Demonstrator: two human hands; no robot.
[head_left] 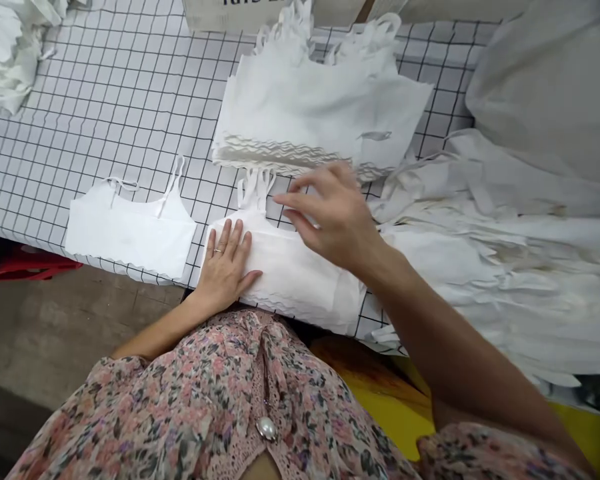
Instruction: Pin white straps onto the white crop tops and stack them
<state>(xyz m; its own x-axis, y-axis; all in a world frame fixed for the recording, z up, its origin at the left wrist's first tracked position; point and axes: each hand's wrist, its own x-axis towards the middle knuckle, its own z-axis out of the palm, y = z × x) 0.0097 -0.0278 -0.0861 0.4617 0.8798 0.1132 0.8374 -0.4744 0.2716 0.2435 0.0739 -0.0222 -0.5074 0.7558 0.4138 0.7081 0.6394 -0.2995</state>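
My left hand (225, 267) lies flat with spread fingers on a white camisole top (305, 280) at the table's front edge. That top's narrow straps (254, 190) point away from me. Over its right side hovers my right hand (333, 213), fingers loosely curved and apart, with nothing visible between them. To the left, a single white camisole top (130, 230) is spread flat with its straps loose. A neat stack of white camisole tops (320, 107) with wavy hems lies just beyond my right hand.
A large loose pile of white garments (520, 267) covers the right side of the checked tablecloth (145, 87). Crumpled white fabric (5, 60) lies at the far left. A cardboard box (260, 17) stands at the back, and a pale bag (550, 93) is at the back right.
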